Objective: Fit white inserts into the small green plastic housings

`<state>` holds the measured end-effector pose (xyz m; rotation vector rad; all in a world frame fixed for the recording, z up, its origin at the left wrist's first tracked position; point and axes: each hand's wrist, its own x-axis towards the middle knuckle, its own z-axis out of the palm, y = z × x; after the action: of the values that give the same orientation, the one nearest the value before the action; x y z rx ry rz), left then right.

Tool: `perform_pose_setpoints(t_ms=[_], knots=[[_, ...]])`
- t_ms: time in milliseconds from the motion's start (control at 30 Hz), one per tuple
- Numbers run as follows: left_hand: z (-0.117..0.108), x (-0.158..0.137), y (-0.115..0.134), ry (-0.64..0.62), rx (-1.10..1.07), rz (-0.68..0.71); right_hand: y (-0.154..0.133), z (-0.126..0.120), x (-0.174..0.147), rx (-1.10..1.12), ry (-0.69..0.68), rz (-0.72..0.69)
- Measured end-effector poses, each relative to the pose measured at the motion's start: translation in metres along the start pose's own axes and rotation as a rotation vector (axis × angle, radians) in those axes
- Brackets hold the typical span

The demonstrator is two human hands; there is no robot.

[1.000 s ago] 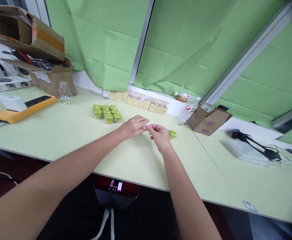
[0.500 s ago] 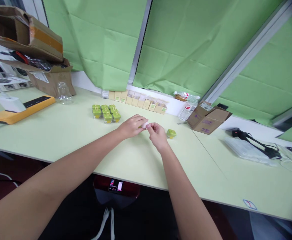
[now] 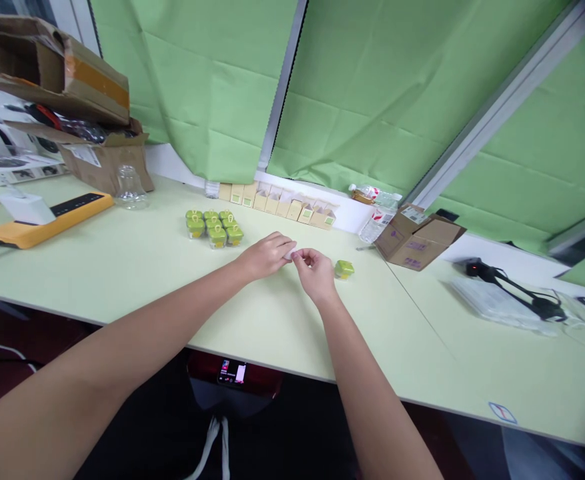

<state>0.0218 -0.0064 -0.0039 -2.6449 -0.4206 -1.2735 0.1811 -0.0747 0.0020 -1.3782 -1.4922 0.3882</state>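
Note:
Above the middle of the table, my left hand [image 3: 267, 256] is closed around a small whitish piece [image 3: 289, 253], mostly hidden by the fingers. My right hand [image 3: 315, 272] meets it there, thumb and forefinger pinched at the piece's right edge; what lies between those fingertips is too small to make out. Just right of my right hand stands one small clear container with a green lid [image 3: 344, 269]. A tight group of several matching green-lidded containers [image 3: 217, 236] sits to the left, beyond my left forearm.
Several small cardboard boxes [image 3: 273, 200] line the table's back edge. An orange power strip [image 3: 47, 220] and a clear bottle [image 3: 130, 188] lie left. Plastic bottles [image 3: 372, 225] and an open carton [image 3: 417, 237] stand back right. A phone [image 3: 232, 372] rests below the table's front edge.
Both hands stay together at nearly the same spot. The left fingers have shifted slightly over the whitish piece, and the view has moved a little.

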Motion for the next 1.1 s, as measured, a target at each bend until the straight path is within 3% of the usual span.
perform_pose_setpoints(t_ms=[233, 633, 800, 1100], knots=[[-0.001, 0.001, 0.001, -0.013, -0.022, -0.007, 0.006, 0.004, 0.001, -0.073, -0.015, -0.024], [0.005, 0.002, -0.001, -0.025, -0.008, -0.033, 0.001, 0.008, -0.003, -0.331, 0.097, -0.122], [0.005, 0.002, 0.000, -0.048, 0.004, -0.028, 0.000, 0.009, -0.004, -0.298, 0.134, -0.130], [0.006, -0.004, -0.010, 0.004, -0.041, -0.091, -0.001, 0.000, 0.000, -0.022, 0.148, -0.024]])
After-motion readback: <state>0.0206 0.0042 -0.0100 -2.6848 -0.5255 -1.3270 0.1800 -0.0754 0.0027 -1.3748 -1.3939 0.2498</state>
